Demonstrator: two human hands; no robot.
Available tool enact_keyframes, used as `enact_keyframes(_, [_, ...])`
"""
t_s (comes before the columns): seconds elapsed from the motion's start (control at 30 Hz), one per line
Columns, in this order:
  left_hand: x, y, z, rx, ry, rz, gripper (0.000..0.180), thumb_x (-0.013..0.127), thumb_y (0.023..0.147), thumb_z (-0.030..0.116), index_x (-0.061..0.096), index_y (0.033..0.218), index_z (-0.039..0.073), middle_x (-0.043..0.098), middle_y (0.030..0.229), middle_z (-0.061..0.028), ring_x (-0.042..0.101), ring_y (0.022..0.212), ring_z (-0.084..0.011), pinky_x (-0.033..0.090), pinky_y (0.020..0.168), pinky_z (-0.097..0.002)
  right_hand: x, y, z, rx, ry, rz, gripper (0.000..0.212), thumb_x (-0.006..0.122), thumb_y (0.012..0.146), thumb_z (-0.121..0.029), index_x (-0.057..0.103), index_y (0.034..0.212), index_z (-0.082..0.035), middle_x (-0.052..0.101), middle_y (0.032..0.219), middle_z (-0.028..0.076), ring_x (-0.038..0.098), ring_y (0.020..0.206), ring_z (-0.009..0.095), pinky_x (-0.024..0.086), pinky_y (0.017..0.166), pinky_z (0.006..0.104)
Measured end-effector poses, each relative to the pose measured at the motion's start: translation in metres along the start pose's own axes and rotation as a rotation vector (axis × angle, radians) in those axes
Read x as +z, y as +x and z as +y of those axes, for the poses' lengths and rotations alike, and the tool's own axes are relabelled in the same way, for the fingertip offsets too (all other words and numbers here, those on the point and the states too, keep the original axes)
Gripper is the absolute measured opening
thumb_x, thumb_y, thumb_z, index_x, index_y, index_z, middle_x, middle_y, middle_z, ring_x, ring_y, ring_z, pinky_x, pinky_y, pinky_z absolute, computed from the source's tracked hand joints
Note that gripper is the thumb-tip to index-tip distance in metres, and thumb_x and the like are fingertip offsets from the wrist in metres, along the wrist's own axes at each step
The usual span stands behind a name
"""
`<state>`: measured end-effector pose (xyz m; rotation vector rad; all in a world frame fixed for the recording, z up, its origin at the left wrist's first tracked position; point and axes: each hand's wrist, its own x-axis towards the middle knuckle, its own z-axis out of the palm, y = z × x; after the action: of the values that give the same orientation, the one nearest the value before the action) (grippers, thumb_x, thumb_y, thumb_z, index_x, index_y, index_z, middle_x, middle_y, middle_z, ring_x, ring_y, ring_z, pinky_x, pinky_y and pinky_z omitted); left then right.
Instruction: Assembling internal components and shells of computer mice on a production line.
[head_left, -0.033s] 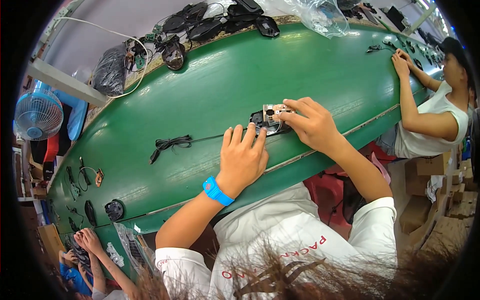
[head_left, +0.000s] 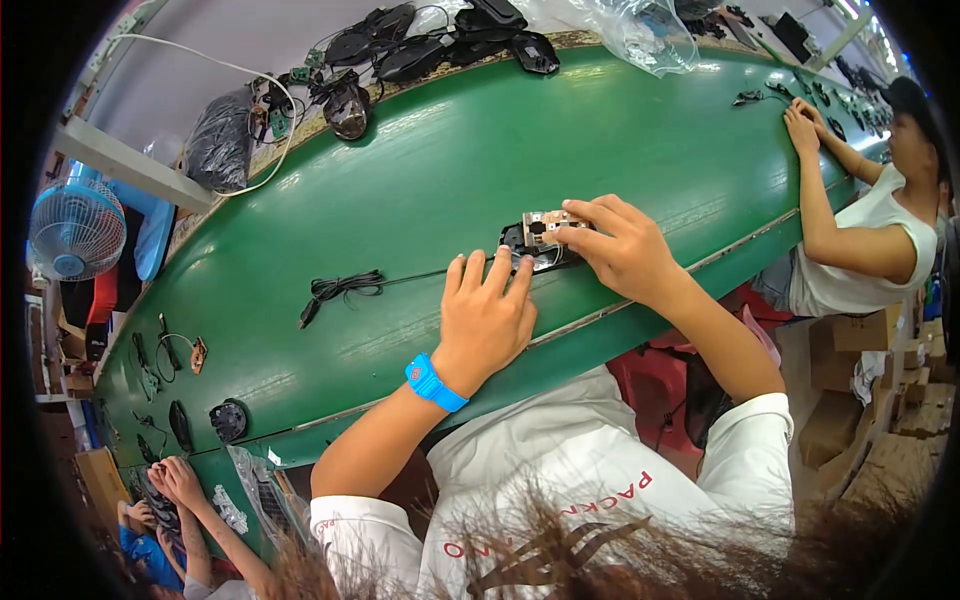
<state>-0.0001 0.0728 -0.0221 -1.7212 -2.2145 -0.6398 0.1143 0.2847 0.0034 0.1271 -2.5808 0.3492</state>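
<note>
A black mouse base (head_left: 512, 238) lies on the green work surface, its cable (head_left: 345, 288) running left to a loose bundle. My left hand (head_left: 488, 308), with a blue band on its wrist, is stretched out, fingers spread. Its index fingertip and neighbours rest against the base's near left edge. My right hand (head_left: 625, 245) pinches a tan circuit board (head_left: 542, 226) between thumb and fingers, over the right part of the base. Thin wires show beneath the board. Whether the board touches the base cannot be made out.
Black mouse parts (head_left: 400, 55) and a clear plastic bag (head_left: 655, 35) line the far edge. At left lie a round black part (head_left: 229, 420) and a small wired board (head_left: 198, 354). A co-worker (head_left: 860, 220) works at right; another person's hands (head_left: 178, 483) are at lower left.
The circuit board in my right hand has shifted very slightly left and toward me. My left hand stays where it was.
</note>
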Motion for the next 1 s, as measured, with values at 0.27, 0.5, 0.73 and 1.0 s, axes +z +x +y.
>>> enact_keyframes(0.27, [0.0, 0.003, 0.001, -0.022, -0.041, -0.049, 0.037, 0.065, 0.085, 0.017, 0.071, 0.12, 0.007, 0.063, 0.125, -0.018, 0.056, 0.113, -0.037, 0.042, 0.103, -0.052, 0.002, 0.015, 0.013, -0.138, 0.092, -0.157, 0.038, 0.074, 0.08, -0.003, 0.074, 0.115, -0.015, 0.068, 0.121, 0.012, 0.065, 0.094, 0.03, 0.057, 0.081, 0.0396])
enact_keyframes(0.5, [0.002, 0.004, 0.0, -0.037, -0.059, -0.06, 0.038, 0.066, 0.084, 0.017, 0.071, 0.12, 0.008, 0.061, 0.127, -0.0172, 0.055, 0.114, -0.0366, 0.042, 0.104, -0.0528, 0.0, 0.013, 0.017, -0.151, 0.114, -0.212, 0.034, 0.071, 0.084, -0.007, 0.074, 0.116, -0.016, 0.067, 0.121, 0.011, 0.062, 0.097, 0.027, 0.056, 0.087, 0.0379])
enact_keyframes(0.73, [0.003, 0.006, 0.001, -0.037, -0.07, -0.071, 0.039, 0.067, 0.083, 0.017, 0.071, 0.12, 0.008, 0.06, 0.129, -0.0179, 0.056, 0.116, -0.0363, 0.041, 0.107, -0.055, -0.005, 0.016, 0.023, -0.202, 0.07, -0.288, 0.039, 0.071, 0.081, -0.005, 0.073, 0.119, -0.017, 0.066, 0.124, 0.011, 0.063, 0.097, 0.027, 0.057, 0.084, 0.0388])
enact_keyframes(1.0, [-0.004, 0.0, -0.01, -0.02, -0.179, -0.119, 0.048, 0.064, 0.078, 0.013, 0.068, 0.126, 0.006, 0.059, 0.137, -0.0188, 0.055, 0.125, -0.0376, 0.036, 0.114, -0.0598, -0.014, 0.017, 0.021, -0.247, -0.065, -0.448, 0.043, 0.068, 0.082, -0.007, 0.071, 0.124, -0.018, 0.065, 0.13, 0.009, 0.063, 0.099, 0.025, 0.056, 0.085, 0.0377])
